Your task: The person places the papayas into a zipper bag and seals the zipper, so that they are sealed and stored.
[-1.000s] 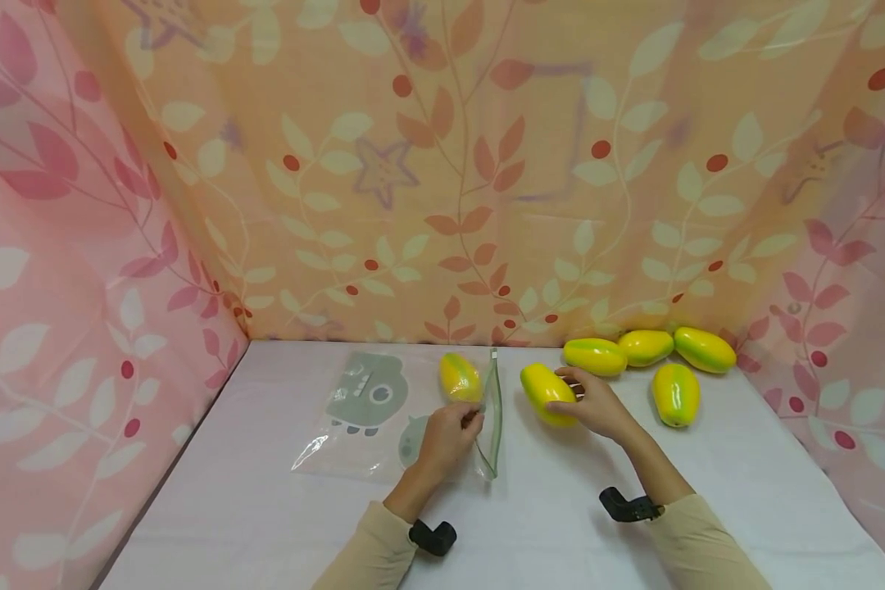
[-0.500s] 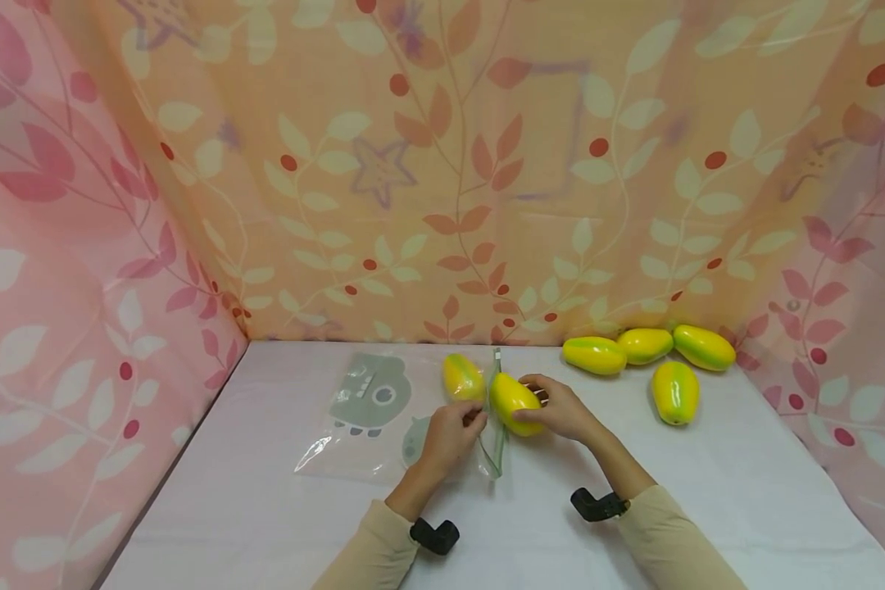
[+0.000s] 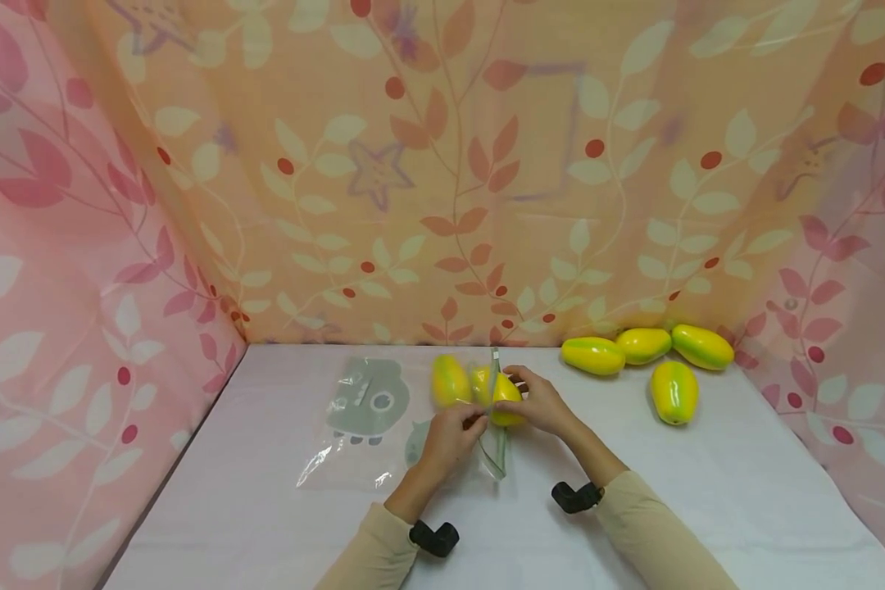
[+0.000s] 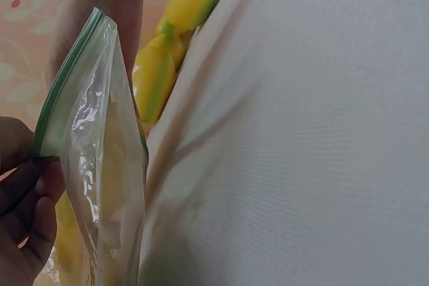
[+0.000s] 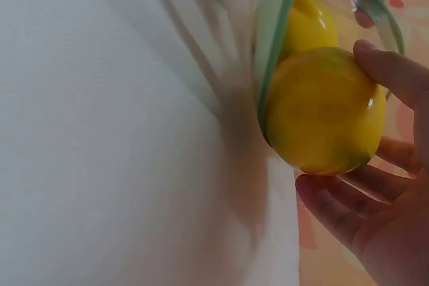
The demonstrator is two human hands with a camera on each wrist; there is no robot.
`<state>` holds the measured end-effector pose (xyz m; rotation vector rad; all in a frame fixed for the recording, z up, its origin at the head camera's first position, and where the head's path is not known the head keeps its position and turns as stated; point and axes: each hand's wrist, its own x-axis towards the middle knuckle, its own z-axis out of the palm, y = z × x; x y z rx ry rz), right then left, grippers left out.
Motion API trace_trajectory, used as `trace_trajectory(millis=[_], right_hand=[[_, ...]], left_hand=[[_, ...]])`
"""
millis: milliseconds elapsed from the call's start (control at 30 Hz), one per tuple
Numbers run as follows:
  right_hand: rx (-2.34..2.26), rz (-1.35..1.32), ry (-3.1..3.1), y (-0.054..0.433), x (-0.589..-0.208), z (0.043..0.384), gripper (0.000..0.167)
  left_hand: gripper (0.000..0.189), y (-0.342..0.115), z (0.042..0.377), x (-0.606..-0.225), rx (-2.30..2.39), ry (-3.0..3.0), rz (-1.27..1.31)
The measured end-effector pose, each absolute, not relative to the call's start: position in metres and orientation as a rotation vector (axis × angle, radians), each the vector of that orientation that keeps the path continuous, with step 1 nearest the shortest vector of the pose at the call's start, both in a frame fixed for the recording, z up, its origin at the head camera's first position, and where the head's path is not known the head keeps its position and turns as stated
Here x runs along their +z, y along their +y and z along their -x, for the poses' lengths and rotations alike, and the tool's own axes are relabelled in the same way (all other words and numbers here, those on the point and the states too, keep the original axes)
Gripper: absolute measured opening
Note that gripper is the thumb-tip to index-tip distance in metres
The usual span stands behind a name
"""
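The yellow fruit (image 3: 507, 398) has just slipped into the clear bag (image 3: 369, 401) — only partway, right hand (image 3: 542, 402) holding its outer end. Left hand (image 3: 447, 439) pinches the rim (image 4: 59, 92).

Head looks down; wrist close-ups share the bag (image 4: 100, 159).

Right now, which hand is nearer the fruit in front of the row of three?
Right. The right hand is left of that fruit, holding another fruit partly in the bag; the left hand, farther left, pinches the bag's edge.
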<state>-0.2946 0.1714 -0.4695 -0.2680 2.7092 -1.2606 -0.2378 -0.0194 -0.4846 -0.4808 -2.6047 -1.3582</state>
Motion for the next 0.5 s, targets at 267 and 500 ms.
trace_trajectory(millis=[267,500], right_hand=[[-1.305,0.306,2.652,0.1629,-0.4712,0.2905,0.067],[-1.296,0.407,2.593,0.1606,-0.4728,0.2877,0.081]], left_hand=[[0.019,-0.0212,0.2380,-0.4853,-1.395,-2.580,0.468],[0.019,-0.0226,0.2398,-0.4871,-1.408,-2.546,0.492]])
